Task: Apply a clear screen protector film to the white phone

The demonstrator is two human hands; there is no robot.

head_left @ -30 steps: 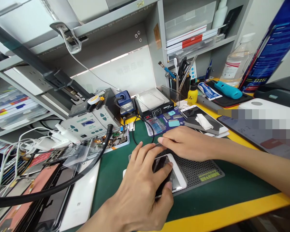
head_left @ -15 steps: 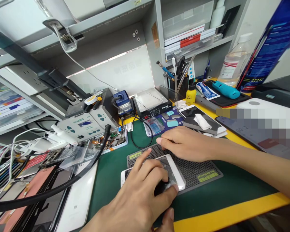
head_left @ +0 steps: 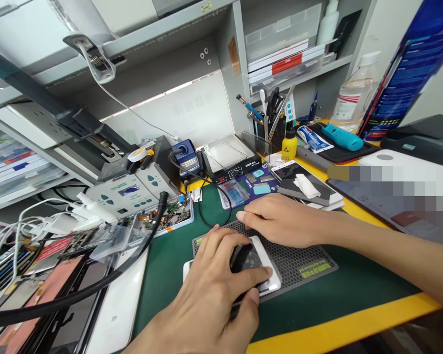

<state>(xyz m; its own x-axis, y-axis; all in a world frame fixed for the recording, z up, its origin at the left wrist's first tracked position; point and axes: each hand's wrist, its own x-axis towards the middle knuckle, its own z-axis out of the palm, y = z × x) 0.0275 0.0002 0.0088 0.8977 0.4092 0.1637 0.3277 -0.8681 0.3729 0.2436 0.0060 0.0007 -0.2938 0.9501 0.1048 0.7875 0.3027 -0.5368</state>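
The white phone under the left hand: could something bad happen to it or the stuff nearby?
Maybe. The left hand covers part of the white phone, so pressing too hard might crack its screen. The black hose hangs by the tray of small parts; a bump could scatter them.

Just right of the yellow bottle [head_left: 289,146] lies a blue-and-white tube [head_left: 315,139]; just left, a tool holder [head_left: 278,130]; farther left, a flat-topped device [head_left: 227,153].
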